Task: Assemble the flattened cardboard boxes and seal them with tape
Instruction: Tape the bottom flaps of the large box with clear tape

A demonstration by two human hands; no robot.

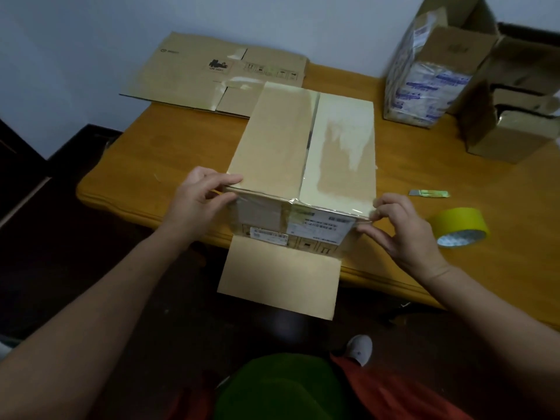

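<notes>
Head view shows me the left hand (203,197) gripping the near left top edge of the box (303,140), thumb on top, while the right hand (400,231) pinches its near right top corner. The box sits at the table (151,153) edge, a flap (281,277) jutting toward me. Right of the box lie a yellow tape roll (460,227) and a cutter (428,194); behind it, flattened cardboard (218,71).
</notes>
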